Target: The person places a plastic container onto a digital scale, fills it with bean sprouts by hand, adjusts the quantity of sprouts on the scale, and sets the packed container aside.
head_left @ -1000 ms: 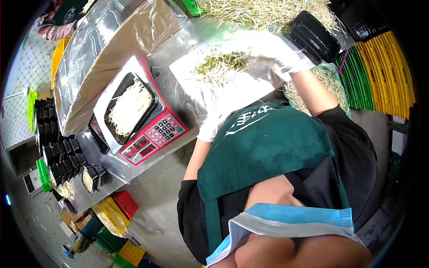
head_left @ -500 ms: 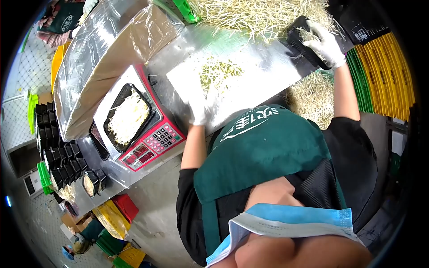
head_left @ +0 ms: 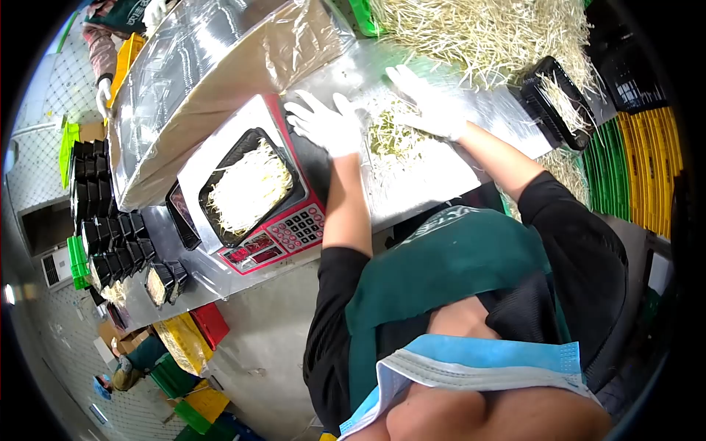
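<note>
The left hand [head_left: 329, 126] is lying palm-down with fingers spread, visibly gripping nothing; the right hand [head_left: 428, 104] is also staying unclenched, fingers extended, though whether strands are sitting under its palm is impossible to tell. Between them, the small greenish sprout pile [head_left: 396, 140] is resting on the metal tabletop [head_left: 491, 112]. The step in hand seems to be tidying these loose strands, and a next move would be calling for both palms closing inward, low and even. Left of the left hand, the scale [head_left: 300, 226] is crowding that side, bearing a filled black tray [head_left: 226, 167]; contact is unclear. Toward the wearer, the tabletop's near edge is limiting any backward sweep. Rightward of the right hand, bare metal is giving sideways room as far as another black tray [head_left: 543, 114]. Beyond the right hand, a large sprout heap [head_left: 478, 37] is bounding forward reach.
</note>
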{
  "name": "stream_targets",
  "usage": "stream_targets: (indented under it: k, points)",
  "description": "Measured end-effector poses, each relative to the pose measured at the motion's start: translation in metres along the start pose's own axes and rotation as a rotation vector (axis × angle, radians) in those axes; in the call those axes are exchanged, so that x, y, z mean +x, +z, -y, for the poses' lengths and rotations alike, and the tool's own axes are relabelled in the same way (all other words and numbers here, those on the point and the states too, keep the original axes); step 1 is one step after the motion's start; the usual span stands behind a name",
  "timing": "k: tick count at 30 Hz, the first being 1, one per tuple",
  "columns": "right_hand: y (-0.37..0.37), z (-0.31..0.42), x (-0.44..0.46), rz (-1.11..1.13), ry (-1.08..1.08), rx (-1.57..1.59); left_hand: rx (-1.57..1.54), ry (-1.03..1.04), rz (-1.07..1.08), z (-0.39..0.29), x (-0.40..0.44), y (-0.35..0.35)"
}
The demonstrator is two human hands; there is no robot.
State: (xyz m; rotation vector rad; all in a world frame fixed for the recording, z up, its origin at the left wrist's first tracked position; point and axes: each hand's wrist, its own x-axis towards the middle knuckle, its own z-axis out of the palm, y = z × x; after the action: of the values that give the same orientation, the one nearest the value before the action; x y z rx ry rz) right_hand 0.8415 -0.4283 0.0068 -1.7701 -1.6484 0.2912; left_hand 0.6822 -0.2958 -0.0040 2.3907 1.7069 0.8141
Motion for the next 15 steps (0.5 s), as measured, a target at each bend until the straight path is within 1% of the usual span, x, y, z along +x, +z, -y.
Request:
stream_targets:
  k: [1,2,3,4,5,6,7,9,10,11,12,13,15]
  points:
    - [0.017,0.000,0.017,0.039,0.033,0.011,-0.003,-0.010,-0.011,0.009,0.018,0.013]
    - [0.026,-0.001,0.028,0.083,0.067,0.021,-0.038,-0.072,0.051,0.024,0.029,0.029]
    - [0.028,-0.001,0.033,0.090,0.054,0.018,-0.074,-0.132,0.113,0.036,0.032,0.043]
    - [0.030,-0.001,0.037,0.168,0.024,-0.004,0.131,-0.036,0.024,0.040,0.024,0.054]
    - [0.033,0.002,0.038,0.244,-0.003,-0.022,0.417,0.106,0.043,0.030,0.014,0.045]
    - [0.028,0.000,0.029,0.284,0.047,0.145,0.671,0.286,-0.134,0.032,-0.004,0.059]
    - [0.017,0.004,0.022,0.292,0.029,0.155,0.431,0.402,-0.124,0.025,-0.025,0.042]
    - [-0.006,0.013,0.003,0.330,-0.019,0.422,-0.222,0.473,0.170,0.025,-0.069,0.004]
    - [-0.011,0.012,-0.010,0.257,0.067,0.674,-0.350,0.470,0.383,0.041,-0.087,0.005]
    - [-0.017,0.006,-0.022,0.181,0.158,0.920,-0.661,0.461,0.514,0.042,-0.098,-0.024]
    - [-0.024,-0.015,-0.033,0.106,0.133,0.739,-0.973,0.451,0.639,0.040,-0.107,-0.059]
    - [-0.026,-0.024,-0.037,0.057,0.152,0.773,-0.968,0.456,0.633,0.045,-0.117,-0.080]
    - [-0.031,-0.034,-0.042,-0.042,0.184,0.838,-0.219,0.605,0.540,0.053,-0.135,-0.109]
